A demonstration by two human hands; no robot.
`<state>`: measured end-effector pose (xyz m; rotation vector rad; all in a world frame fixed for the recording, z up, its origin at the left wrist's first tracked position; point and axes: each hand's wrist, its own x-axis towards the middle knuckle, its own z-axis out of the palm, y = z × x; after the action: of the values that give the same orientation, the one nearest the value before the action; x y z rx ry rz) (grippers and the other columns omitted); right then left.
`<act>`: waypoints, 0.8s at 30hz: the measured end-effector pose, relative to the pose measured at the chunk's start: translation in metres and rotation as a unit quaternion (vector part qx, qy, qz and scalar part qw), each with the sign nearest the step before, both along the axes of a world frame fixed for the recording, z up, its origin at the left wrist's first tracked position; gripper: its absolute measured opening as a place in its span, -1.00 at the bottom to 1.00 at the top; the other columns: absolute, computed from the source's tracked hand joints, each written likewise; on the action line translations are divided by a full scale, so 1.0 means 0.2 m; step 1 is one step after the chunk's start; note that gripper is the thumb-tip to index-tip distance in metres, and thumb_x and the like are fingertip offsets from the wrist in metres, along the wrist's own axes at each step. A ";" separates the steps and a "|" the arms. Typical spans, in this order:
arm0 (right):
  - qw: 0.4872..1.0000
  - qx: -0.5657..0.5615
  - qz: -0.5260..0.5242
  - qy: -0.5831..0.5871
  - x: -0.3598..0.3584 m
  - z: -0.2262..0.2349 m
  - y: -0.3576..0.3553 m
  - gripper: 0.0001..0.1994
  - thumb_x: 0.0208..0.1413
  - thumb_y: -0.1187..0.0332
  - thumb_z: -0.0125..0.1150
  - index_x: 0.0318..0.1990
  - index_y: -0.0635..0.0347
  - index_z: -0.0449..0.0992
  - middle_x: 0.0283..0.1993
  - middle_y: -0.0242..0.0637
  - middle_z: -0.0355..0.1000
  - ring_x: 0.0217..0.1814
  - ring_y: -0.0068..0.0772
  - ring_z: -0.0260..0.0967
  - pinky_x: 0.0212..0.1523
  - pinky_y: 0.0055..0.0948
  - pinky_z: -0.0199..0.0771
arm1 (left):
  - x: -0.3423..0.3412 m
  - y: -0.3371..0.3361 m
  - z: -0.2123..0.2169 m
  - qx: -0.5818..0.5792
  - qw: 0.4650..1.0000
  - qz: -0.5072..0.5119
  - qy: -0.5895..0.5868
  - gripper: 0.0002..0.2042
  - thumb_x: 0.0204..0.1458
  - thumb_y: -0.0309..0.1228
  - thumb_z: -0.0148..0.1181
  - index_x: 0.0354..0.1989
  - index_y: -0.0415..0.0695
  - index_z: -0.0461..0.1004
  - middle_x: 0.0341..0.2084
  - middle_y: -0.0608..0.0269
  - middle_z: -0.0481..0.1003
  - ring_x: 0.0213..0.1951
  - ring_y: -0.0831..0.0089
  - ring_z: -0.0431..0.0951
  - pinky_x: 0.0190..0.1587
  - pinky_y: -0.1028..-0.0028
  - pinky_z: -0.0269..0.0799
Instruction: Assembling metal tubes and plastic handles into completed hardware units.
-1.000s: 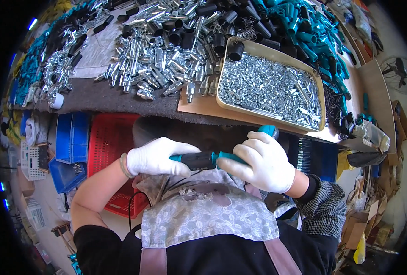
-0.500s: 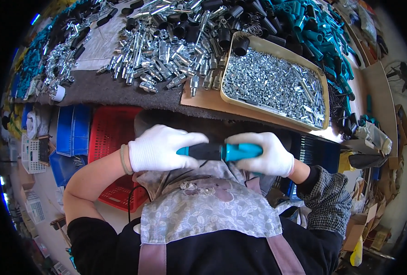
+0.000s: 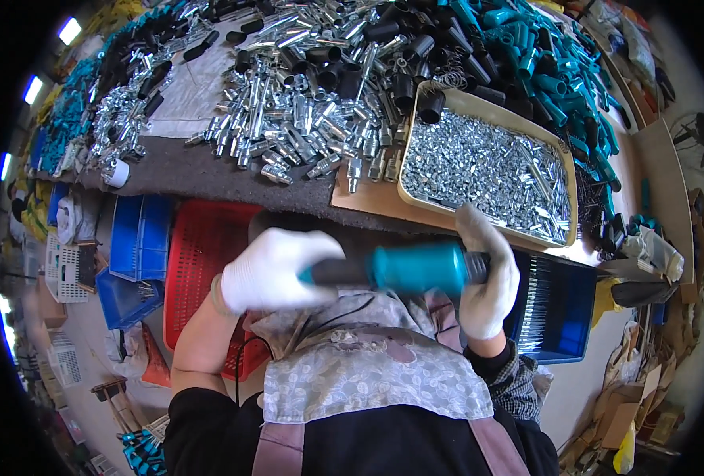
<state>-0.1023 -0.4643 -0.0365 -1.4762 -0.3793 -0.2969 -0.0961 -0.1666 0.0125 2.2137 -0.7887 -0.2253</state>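
Note:
In front of my apron a teal-and-black cylindrical tool handle (image 3: 419,268) lies level, slightly blurred by motion. My left hand (image 3: 279,271), in a white glove, is closed around its dark left part, with a bit of teal showing by the fingers. At the other end, my gloved right hand (image 3: 491,278) stands upright, fingers stretched out and palm against the black tip. Grey smudges mark that glove. Just beyond is a cream tray (image 3: 439,208) of small metal pieces (image 3: 479,163).
Across the bench lie heaps of metal fittings (image 3: 312,119), black sleeves (image 3: 455,59) and teal handles (image 3: 538,59). Below the bench edge are a red crate (image 3: 197,254), blue bins (image 3: 141,234) and, at the right, a dark blue bin (image 3: 570,317) holding thin metal rods.
My right hand has let go of its curled grip on the teal part and moved to the tool's right end, fingers now straight. The left hand keeps its hold. The view has shifted slightly.

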 end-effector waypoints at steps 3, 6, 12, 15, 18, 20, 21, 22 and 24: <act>0.981 -0.101 0.076 -0.145 -0.03 0.12 0.05 -0.53 -0.22 0.62 0.05 -0.02 0.44 0.49 0.25 0.23 0.34 0.28 0.13 0.36 0.32 -0.13 0.26 | -0.06 0.00 -0.22 0.045 0.989 0.132 0.046 -0.76 -0.08 -0.34 0.34 -0.27 -0.17 0.51 -0.49 0.01 0.57 -0.40 0.02 0.63 -0.34 0.24 0.56; 0.994 -0.079 0.073 -0.022 0.01 0.13 -0.02 -0.61 -0.02 0.48 0.06 -0.01 0.45 0.52 0.19 0.13 0.43 0.27 0.01 0.39 0.31 -0.16 0.29 | -0.20 -0.06 -0.25 0.075 0.991 -0.048 -0.100 -0.74 -0.17 -0.33 0.35 -0.30 -0.12 0.50 -0.56 0.08 0.51 -0.49 0.08 0.60 -0.43 0.21 0.51; 0.941 -0.199 0.138 -0.236 0.02 0.22 0.12 -0.67 -0.13 0.48 0.23 -0.13 0.36 0.58 0.08 0.11 0.46 0.20 0.20 0.39 0.31 -0.08 0.30 | -0.12 -0.02 -0.34 0.045 0.988 0.146 -0.022 -0.74 -0.14 -0.39 0.38 -0.24 -0.13 0.53 -0.44 0.03 0.56 -0.35 0.06 0.63 -0.32 0.24 0.55; 0.990 -0.053 0.130 0.027 0.07 0.20 0.04 -0.65 0.06 0.37 0.08 -0.09 0.46 0.56 0.07 0.05 0.51 0.22 -0.02 0.43 0.32 -0.16 0.29 | -0.23 -0.03 -0.36 0.006 0.996 -0.033 -0.086 -0.78 -0.12 -0.35 0.30 -0.27 -0.08 0.52 -0.47 0.13 0.54 -0.37 0.12 0.63 -0.35 0.20 0.52; 0.990 -0.086 0.080 -0.073 0.02 0.17 0.07 -0.63 0.18 0.31 0.02 -0.04 0.48 0.53 0.15 0.13 0.45 0.27 0.04 0.38 0.34 -0.16 0.24 | -0.12 0.00 -0.32 -0.064 0.984 0.101 -0.134 -0.73 -0.23 -0.48 0.39 -0.29 -0.15 0.51 -0.48 0.04 0.54 -0.42 0.11 0.62 -0.36 0.26 0.54; 0.945 -0.180 0.147 -0.231 0.04 0.23 0.14 -0.69 0.00 0.41 0.08 -0.16 0.48 0.54 0.03 0.19 0.49 0.21 0.20 0.40 0.31 0.01 0.28 | -0.10 -0.01 -0.39 -0.012 0.979 0.203 0.020 -0.76 -0.14 -0.50 0.39 -0.28 -0.18 0.51 -0.45 -0.02 0.54 -0.34 0.04 0.63 -0.32 0.23 0.53; 0.934 -0.179 0.184 -0.247 0.06 0.25 0.16 -0.69 -0.12 0.47 0.08 -0.21 0.47 0.54 -0.05 0.16 0.49 0.18 0.19 0.42 0.28 0.00 0.31 | -0.14 -0.02 -0.41 -0.006 0.993 0.117 0.009 -0.80 -0.09 -0.43 0.37 -0.29 -0.15 0.51 -0.46 0.00 0.54 -0.35 0.05 0.63 -0.31 0.23 0.52; 0.936 -0.204 0.199 -0.208 0.08 0.27 0.13 -0.70 -0.13 0.46 0.08 -0.22 0.47 0.54 -0.06 0.14 0.51 0.15 0.13 0.44 0.26 0.02 0.34 | -0.22 -0.06 -0.42 0.105 0.993 0.041 -0.044 -0.80 -0.08 -0.37 0.33 -0.28 -0.12 0.52 -0.48 0.06 0.54 -0.37 0.07 0.62 -0.30 0.22 0.52; 0.983 -0.054 0.174 0.003 0.10 0.18 0.02 -0.62 0.23 0.25 -0.01 -0.10 0.43 0.57 0.09 0.07 0.50 0.26 -0.01 0.40 0.36 -0.14 0.23 | -0.24 -0.06 -0.39 -0.027 0.992 -0.022 -0.122 -0.73 -0.18 -0.33 0.34 -0.26 -0.09 0.52 -0.48 0.19 0.54 -0.42 0.12 0.61 -0.33 0.22 0.53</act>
<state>-0.0824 -0.4608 0.0004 -1.4854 -0.6461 0.0081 -0.1441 -0.1783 -0.0655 2.1995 -0.9635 0.0463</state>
